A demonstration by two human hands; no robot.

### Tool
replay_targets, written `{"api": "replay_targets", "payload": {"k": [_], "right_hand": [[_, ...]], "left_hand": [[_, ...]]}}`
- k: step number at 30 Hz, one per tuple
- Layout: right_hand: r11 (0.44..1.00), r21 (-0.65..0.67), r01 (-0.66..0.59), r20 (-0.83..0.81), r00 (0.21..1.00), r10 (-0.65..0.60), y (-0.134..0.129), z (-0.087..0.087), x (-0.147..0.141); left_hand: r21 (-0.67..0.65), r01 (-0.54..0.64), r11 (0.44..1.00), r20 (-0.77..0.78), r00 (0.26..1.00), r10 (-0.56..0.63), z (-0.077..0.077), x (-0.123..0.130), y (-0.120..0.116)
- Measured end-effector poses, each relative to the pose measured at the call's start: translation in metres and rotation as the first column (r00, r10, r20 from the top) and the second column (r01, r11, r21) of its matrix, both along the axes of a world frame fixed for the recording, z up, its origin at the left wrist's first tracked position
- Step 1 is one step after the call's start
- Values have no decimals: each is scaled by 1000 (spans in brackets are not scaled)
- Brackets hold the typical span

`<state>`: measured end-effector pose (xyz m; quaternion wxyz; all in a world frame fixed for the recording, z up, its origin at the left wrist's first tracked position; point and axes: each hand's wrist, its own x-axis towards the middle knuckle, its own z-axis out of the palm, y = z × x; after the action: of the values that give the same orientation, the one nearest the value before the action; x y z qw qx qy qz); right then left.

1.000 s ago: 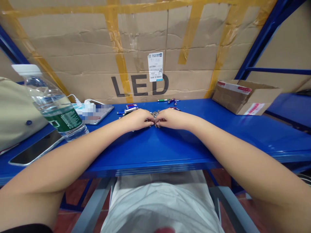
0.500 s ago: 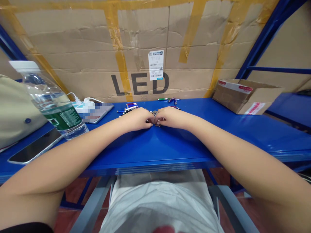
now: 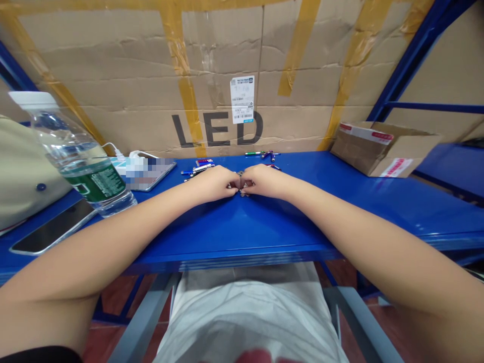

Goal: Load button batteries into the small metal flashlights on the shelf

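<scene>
Here we go: a taped cardboard wall behind a blue steel rack!

A huge cardboard carton (image 3: 223, 55) printed "LED" fills the far side, strapped with yellow tape (image 3: 181, 75); blue steel uprights (image 3: 412, 60) rise right, red floor tiles (image 3: 113, 295) show below the blue desk (image 3: 242, 227).

"What's on the shelf (image 3: 234, 227) around me?"

"Small metal pieces (image 3: 241, 187) sit between my left hand (image 3: 212, 184) and my right hand (image 3: 262, 180), with pen-shaped parts (image 3: 200, 168) behind them."

"Further left?"

"A water bottle (image 3: 81, 156) stands before a pixelated tablet (image 3: 151, 176), a smartphone (image 3: 49, 227) just beside it."

"Right?"

"A small carton (image 3: 381, 151) sits at the back, against a large cardboard box (image 3: 113, 60)."
</scene>
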<state>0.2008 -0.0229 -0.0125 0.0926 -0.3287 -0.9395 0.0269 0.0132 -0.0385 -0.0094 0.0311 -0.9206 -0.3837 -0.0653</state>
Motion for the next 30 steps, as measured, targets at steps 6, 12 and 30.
{"api": "replay_targets", "payload": {"k": [6, 12, 30], "right_hand": [[999, 14, 46, 15, 999, -46, 2, -3, -3], [999, 27, 47, 5, 999, -47, 3, -5, -2], [1000, -4, 23, 33, 999, -23, 3, -4, 2]], "left_hand": [[19, 39, 999, -8, 999, -38, -4, -2, 5], [23, -14, 1000, 34, 999, 14, -4, -1, 4], [93, 34, 995, -57, 998, -29, -5, -2, 7]]}}
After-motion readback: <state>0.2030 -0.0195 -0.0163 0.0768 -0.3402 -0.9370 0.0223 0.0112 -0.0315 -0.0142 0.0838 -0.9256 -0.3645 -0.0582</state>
